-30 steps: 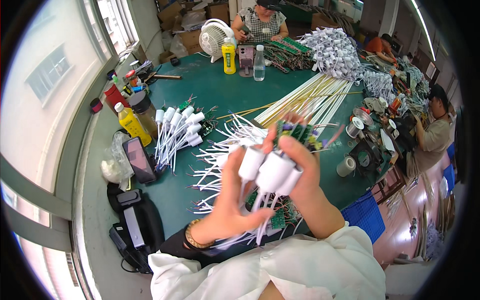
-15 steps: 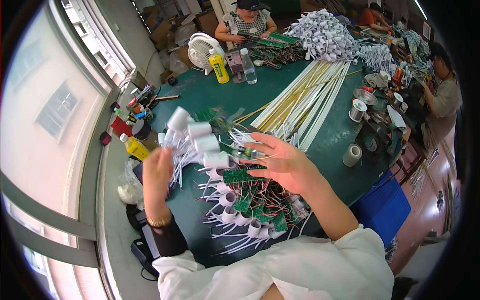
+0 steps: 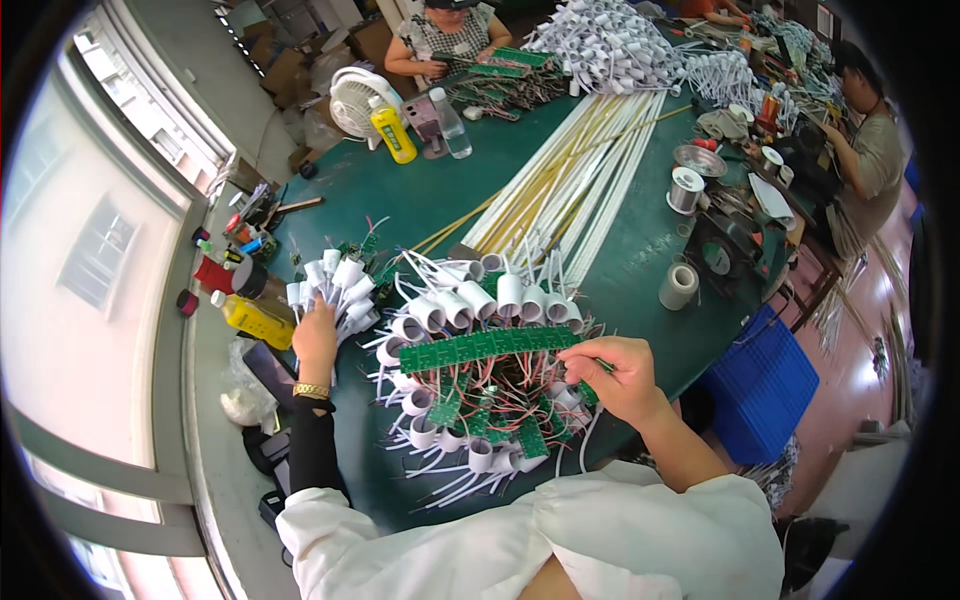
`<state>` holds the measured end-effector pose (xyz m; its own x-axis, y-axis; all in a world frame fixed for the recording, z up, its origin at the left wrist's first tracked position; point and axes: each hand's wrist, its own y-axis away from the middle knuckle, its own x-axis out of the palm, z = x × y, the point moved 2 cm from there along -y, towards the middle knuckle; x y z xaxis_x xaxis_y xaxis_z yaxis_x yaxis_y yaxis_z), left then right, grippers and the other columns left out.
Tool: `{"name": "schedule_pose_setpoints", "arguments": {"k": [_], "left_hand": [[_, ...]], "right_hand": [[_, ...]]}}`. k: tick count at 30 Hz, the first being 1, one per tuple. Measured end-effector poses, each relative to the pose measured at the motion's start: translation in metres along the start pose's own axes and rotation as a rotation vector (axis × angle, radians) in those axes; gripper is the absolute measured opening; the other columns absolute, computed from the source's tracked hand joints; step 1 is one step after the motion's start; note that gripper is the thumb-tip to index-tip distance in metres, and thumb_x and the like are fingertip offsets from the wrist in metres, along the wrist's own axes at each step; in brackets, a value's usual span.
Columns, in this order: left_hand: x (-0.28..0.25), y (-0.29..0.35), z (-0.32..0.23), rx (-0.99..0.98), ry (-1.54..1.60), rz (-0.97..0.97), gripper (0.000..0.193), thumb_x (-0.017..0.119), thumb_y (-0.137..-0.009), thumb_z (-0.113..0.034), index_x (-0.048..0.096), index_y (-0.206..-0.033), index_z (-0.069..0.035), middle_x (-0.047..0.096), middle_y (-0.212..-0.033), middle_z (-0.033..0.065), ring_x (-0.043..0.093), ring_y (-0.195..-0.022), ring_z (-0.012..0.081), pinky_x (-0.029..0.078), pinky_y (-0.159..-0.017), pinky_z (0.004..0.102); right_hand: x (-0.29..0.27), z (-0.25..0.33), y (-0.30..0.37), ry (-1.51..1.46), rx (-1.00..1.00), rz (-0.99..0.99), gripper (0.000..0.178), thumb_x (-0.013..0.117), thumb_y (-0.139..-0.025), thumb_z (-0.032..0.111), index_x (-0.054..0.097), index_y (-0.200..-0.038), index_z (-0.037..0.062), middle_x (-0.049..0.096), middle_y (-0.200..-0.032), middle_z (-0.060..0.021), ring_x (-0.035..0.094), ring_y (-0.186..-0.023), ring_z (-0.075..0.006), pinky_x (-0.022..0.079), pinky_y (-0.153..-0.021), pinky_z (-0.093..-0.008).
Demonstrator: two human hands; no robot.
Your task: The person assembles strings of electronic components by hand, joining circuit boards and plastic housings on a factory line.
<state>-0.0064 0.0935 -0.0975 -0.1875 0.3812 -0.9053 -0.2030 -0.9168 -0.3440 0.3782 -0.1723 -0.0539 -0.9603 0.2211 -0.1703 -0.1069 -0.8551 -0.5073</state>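
The left hand (image 3: pixel 316 342) touches piled white cylindrical wired sockets (image 3: pixel 347 274) at left, the right hand (image 3: pixel 622 382), fingers curled, meets the central long green circuit-board strip's (image 3: pixel 487 347) right end, and I cannot tell whether either grips.

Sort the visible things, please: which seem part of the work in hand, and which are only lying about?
Likely part of the work:
white cylindrical pieces with white wires, at the left hand;
long green circuit-board strip, near the right hand.

Likely lying about:
white round fan;
yellow plastic bottle beside it;
blue plastic crate.
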Motion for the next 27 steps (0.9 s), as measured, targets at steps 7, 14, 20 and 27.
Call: {"name": "schedule_pose_setpoints", "arguments": {"k": [7, 14, 20, 27], "left_hand": [[-0.023, 0.017, 0.006, -0.051, 0.17, -0.079, 0.032, 0.045, -0.093, -0.033, 0.061, -0.106, -0.008, 0.061, -0.078, 0.0203, 0.06, -0.075, 0.0379, 0.047, -0.062, 0.0475], [-0.024, 0.051, 0.014, -0.259, 0.028, -0.013, 0.029, 0.048, -0.091, -0.036, 0.061, -0.097, -0.01, 0.059, -0.084, 0.0157, 0.06, -0.077, 0.037, 0.046, -0.064, 0.0461], [-0.112, 0.067, -0.045, 0.101, 0.524, -0.295, 0.031, 0.06, -0.083, -0.014, 0.06, -0.111, -0.001, 0.057, -0.098, 0.0167, 0.057, -0.09, 0.0321, 0.046, -0.076, 0.0393], [-0.175, 0.094, -0.089, 0.473, 0.932, -0.028, 0.045, 0.061, -0.067, 0.004, 0.058, -0.111, 0.0, 0.054, -0.1, 0.0146, 0.054, -0.089, 0.0281, 0.045, -0.078, 0.0339]], "right_hand": [[-0.016, -0.013, 0.009, 0.239, -0.204, 0.184, 0.019, 0.064, -0.075, -0.002, 0.067, -0.092, 0.005, 0.067, -0.082, -0.0069, 0.063, -0.072, -0.0229, 0.05, -0.062, -0.0308], [-0.031, -0.019, 0.015, 0.185, -0.018, -0.088, 0.01, 0.069, -0.075, 0.0, 0.067, -0.084, 0.0022, 0.067, -0.077, -0.0093, 0.063, -0.067, -0.019, 0.049, -0.063, -0.0279], [-0.038, -0.037, 0.008, -0.144, 0.139, -0.193, 0.012, 0.058, -0.088, 0.008, 0.064, -0.09, -0.0021, 0.066, -0.081, -0.0072, 0.061, -0.075, -0.0126, 0.047, -0.068, -0.0249], [-0.034, -0.063, 0.002, -0.229, 0.23, -0.166, 0.015, 0.061, -0.085, 0.003, 0.061, -0.099, -0.0013, 0.064, -0.09, -0.0064, 0.06, -0.08, -0.0111, 0.047, -0.074, -0.0247]]}}
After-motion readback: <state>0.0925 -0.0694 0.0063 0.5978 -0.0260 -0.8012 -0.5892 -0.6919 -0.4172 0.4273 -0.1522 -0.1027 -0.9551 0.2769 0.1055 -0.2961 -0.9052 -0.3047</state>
